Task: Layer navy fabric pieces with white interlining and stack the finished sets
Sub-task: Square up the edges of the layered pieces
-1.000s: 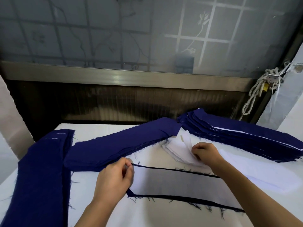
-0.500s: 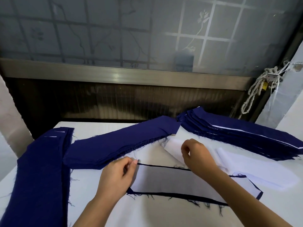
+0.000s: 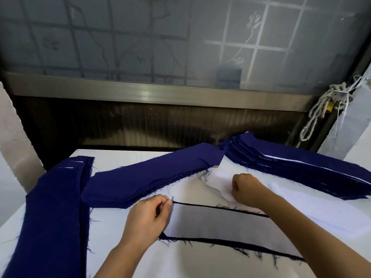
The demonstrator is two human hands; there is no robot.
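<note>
Now a navy piece (image 3: 220,240) lies flat on the bench (image 3: 124,263) at 6 o'clock, and a white sheet (image 3: 216,221) is laid on top of it, so only thin navy edges are seen. Its left end is pinched by the left hand (image 3: 148,215). The right hand (image 3: 247,189) is curled on the pile of white sheets (image 3: 321,209) at 3 o'clock; whether a sheet is gripped cannot be told, as the fingers are hidden. A stack of plain navy pieces (image 3: 152,177) is seen at 11 o'clock, so much is judged to be left. A thick stack (image 3: 301,167) with white lines between the navy is seen at 2 o'clock, and it is taken to be the done sets. Another navy stack (image 3: 54,207) at 9 o'clock shows small white bits too. The job looks about half done; this set has not been put on a stack yet.
</note>
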